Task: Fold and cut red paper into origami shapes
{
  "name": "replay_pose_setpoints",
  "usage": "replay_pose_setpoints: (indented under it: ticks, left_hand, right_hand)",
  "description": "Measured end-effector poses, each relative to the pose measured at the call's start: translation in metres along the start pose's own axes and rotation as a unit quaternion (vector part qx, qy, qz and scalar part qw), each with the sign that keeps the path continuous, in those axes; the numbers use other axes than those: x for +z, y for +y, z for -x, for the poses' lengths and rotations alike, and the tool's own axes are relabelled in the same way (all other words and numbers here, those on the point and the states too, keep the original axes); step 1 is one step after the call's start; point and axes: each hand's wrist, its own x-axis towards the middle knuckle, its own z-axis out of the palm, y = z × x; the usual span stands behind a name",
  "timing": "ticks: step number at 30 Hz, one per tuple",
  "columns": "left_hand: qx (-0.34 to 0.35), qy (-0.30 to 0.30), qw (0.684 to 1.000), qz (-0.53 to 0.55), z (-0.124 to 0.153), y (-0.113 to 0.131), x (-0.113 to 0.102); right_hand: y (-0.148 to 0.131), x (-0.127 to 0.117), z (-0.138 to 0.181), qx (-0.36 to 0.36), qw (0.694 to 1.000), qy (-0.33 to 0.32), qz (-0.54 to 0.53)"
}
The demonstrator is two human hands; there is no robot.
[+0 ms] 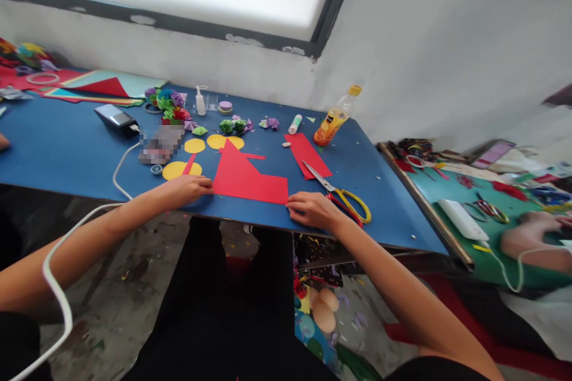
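A folded red paper sheet [243,177] lies on the blue table [67,149] near its front edge. My left hand [187,189] presses its fingertips on the sheet's left corner, fingers held together. My right hand [313,209] rests at the sheet's right corner, fingers curled and pinching the edge. Yellow-and-red scissors [344,196] lie just right of my right hand. A separate red paper strip [307,155] sits behind the scissors.
Yellow paper circles [181,169], folded paper flowers [172,104], a glue stick [295,124], a juice bottle [333,122], a black device [117,119] with a white cable and coloured sheets [89,89] lie on the table. Another person's hand [534,238] rests on the green table to the right.
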Motion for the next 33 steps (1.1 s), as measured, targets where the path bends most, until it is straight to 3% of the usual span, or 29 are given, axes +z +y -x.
replay_pose_setpoints:
  ticks: [8,11,16,21,25,29,33]
  left_hand:
    - [0.003,-0.005,1.000,-0.007,0.007,0.000,-0.014]
    - [-0.009,0.001,1.000,-0.018,-0.003,0.009,-0.019]
    - [-0.030,0.012,0.999,0.035,-0.072,0.046,-0.026]
    - [-0.004,-0.113,0.990,0.082,-0.155,0.069,-0.031]
    - [-0.007,-0.189,0.977,0.104,-0.188,0.065,-0.038]
    - [-0.013,-0.225,0.967,0.119,-0.193,0.068,-0.056]
    - [0.043,-0.193,0.959,0.203,-0.172,0.084,-0.101]
  right_hand:
    - [-0.001,-0.003,0.005,0.053,0.996,0.013,-0.070]
    - [0.000,-0.003,0.003,0.085,0.987,0.032,-0.135]
    - [0.002,-0.001,0.000,0.114,0.975,0.075,-0.173]
    - [0.005,0.004,-0.001,0.161,0.959,0.158,-0.171]
    - [0.008,0.009,0.000,0.205,0.942,0.211,-0.160]
    - [0.007,0.001,0.001,0.213,0.938,0.221,-0.159]
    - [-0.008,-0.034,-0.006,0.156,0.944,0.211,-0.200]
